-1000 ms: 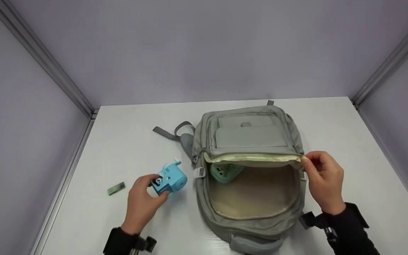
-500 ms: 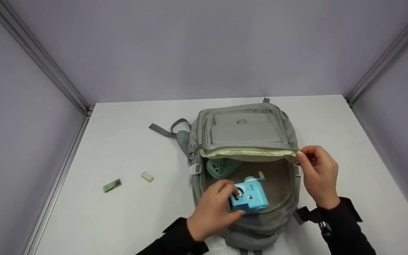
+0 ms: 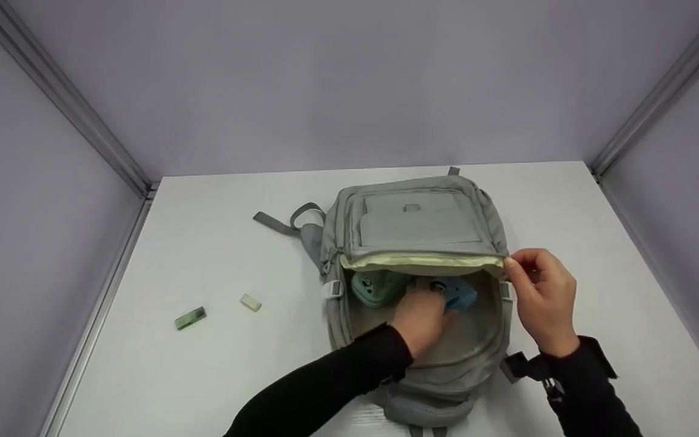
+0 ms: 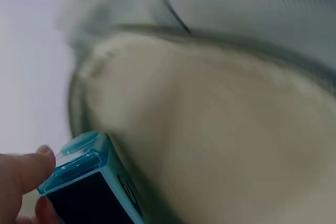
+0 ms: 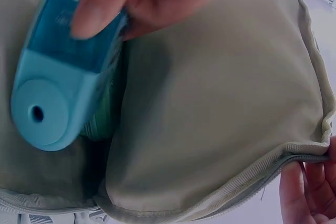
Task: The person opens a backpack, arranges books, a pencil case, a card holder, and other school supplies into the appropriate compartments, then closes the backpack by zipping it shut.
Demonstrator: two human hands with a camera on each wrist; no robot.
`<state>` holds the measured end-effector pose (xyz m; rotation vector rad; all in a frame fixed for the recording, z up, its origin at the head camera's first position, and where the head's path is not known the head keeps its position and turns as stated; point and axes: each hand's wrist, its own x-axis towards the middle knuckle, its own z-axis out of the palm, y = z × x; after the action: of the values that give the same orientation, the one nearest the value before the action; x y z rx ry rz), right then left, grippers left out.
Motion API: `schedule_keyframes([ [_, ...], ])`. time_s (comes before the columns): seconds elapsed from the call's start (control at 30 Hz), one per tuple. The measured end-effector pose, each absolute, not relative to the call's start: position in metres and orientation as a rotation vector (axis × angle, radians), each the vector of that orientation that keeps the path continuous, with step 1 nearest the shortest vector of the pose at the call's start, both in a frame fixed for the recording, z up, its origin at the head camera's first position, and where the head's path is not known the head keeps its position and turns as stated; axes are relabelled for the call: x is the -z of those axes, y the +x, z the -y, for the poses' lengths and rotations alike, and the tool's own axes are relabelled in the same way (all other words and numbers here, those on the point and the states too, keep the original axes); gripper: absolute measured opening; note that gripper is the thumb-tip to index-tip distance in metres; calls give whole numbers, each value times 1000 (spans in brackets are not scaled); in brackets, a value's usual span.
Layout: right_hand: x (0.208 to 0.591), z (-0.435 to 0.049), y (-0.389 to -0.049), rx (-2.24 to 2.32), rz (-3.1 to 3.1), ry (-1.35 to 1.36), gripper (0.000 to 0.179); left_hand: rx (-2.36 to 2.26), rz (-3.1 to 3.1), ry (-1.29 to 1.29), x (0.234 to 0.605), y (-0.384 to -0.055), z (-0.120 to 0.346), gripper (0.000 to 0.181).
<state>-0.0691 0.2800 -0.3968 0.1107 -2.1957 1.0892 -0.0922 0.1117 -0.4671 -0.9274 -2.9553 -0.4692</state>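
Note:
A grey backpack (image 3: 425, 224) lies on the white table, its main compartment unzipped and gaping. Inside it my left hand (image 3: 421, 318) grips a light blue crank pencil sharpener (image 3: 462, 295), partly hidden by the fingers in the head view. The right wrist view shows the sharpener (image 5: 55, 85) from its pencil-hole end, with a thumb on its dark clear drawer. My right hand (image 3: 545, 300) pinches the edge of the bag's flap at the right corner and holds it up. A green case (image 3: 377, 288) with small dark markings sits in the bag, left of the sharpener.
Left of the bag lie a small green block (image 3: 190, 318) and a small pale block (image 3: 250, 302). A grey strap (image 3: 276, 223) sticks out from the bag's upper left side. Grey-lilac panels (image 3: 349, 85) enclose the table at the back and both sides.
My left hand has carried the sharpener from the table left of the bag, over the opening and down inside, uncovering the pale block. My right hand still holds the flap.

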Motion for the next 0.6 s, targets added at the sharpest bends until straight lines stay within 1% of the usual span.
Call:
schedule_keyframes([
  [0.07, 397, -280, -69, -1088, 2196, 112, 7, 402, 2968, -922, 469, -96, -118, 36],
  [0.23, 395, -278, -68, -1079, 2198, 92, 6, 138, 2964, -916, 472, -100, -133, 29],
  [0.3, 395, -277, -68, -1076, 2199, 88, 6, 48, 2951, -895, 477, -102, -140, 30],
  [0.33, 395, -277, -68, -1075, 2198, 92, 6, 38, 2915, -868, 491, -105, -146, 33],
  [0.43, 396, -277, -68, -1078, 2199, 104, 7, 21, 2945, -823, 496, -108, -153, 41],
  [0.53, 397, -277, -68, -1081, 2200, 106, 7, -23, 2963, -854, 492, -105, -152, 40],
  [0.57, 397, -277, -68, -1083, 2202, 105, 7, -38, 2983, -883, 479, -102, -147, 39],
  [0.6, 397, -278, -67, -1083, 2203, 103, 7, -38, 2971, -918, 476, -100, -143, 37],
])
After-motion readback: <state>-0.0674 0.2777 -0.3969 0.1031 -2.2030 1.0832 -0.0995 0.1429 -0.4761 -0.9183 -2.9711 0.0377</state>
